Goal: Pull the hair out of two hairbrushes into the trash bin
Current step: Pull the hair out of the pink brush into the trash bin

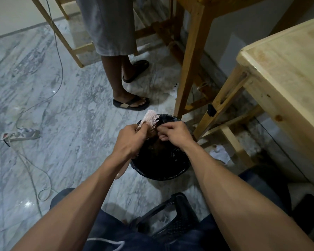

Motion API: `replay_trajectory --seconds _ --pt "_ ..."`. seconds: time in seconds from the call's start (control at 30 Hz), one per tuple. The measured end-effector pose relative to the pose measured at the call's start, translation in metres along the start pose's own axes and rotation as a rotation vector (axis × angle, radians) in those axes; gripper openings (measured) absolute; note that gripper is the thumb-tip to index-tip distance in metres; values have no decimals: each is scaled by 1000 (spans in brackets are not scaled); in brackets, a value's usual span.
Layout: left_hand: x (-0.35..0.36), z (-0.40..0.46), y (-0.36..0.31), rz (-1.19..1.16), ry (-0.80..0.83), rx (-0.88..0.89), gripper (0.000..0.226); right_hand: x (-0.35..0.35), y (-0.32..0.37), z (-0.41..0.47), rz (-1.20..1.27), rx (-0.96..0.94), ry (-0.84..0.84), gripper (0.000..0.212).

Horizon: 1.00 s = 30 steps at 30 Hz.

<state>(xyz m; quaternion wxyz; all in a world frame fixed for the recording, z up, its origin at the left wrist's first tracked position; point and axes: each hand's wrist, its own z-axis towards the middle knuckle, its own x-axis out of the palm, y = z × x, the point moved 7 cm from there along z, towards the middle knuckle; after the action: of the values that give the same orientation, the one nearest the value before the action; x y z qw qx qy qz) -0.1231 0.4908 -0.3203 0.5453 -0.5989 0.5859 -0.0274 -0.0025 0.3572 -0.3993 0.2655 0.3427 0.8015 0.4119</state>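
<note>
Gripping the pale pink plastic hairbrush (150,120) over the black-lined round trash bin (161,171), the left hand (130,140) steadies it while the right hand (172,133) pinches at its bristles; loosened hair could drift past the bin's rim onto the floor.

No writing, label, brand or number is showing itself legibly anywhere here, not on any object, surface or piece of furniture around.

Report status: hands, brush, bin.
Left hand holds pink brush over bin. Right hand pinching at bristles. Nothing in the way.
</note>
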Motion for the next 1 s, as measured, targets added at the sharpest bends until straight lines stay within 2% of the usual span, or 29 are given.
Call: replay_trajectory --seconds 0.17,0.23,0.37,0.43,0.5,0.53,0.57,0.6,0.67,0.7,0.77,0.8,0.9,1.0 --pt "-21 -3 5 -136 -72 4 69 -27 -37 4 103 239 -186 5" --pt "-26 -6 4 -229 -94 11 71 -29 -48 2 116 304 -229 9" --pt "-27 -8 1 -300 -80 20 69 -25 -60 0 56 377 -196 10" --pt "-24 -9 6 -319 -62 -32 84 -17 -56 1 -12 363 -75 32" --pt "-18 -8 12 -309 -33 -76 98 -7 -41 -3 -141 326 61 64" --pt "-14 -7 15 -298 -15 -86 102 -5 -30 -5 -210 290 104 74" --pt "-10 -7 17 -293 -1 -97 104 -4 -16 -7 -242 251 123 75" --pt "-7 -7 19 -290 9 -109 105 -4 -1 -9 -233 214 122 66" --pt "-1 -7 20 -289 16 -127 104 -4 25 -16 -170 191 162 34" --pt "2 -6 19 -284 15 -129 103 0 36 -22 -174 194 230 32" --pt "6 -7 15 -269 30 -133 99 7 48 -30 -257 178 360 45" --pt "9 -8 13 -269 49 -134 96 10 53 -32 -293 141 385 44" --pt "13 -9 10 -234 81 -112 70 7 54 -26 -280 37 312 24" --pt "12 -10 11 -233 75 -99 60 -7 48 -16 -231 30 164 28"
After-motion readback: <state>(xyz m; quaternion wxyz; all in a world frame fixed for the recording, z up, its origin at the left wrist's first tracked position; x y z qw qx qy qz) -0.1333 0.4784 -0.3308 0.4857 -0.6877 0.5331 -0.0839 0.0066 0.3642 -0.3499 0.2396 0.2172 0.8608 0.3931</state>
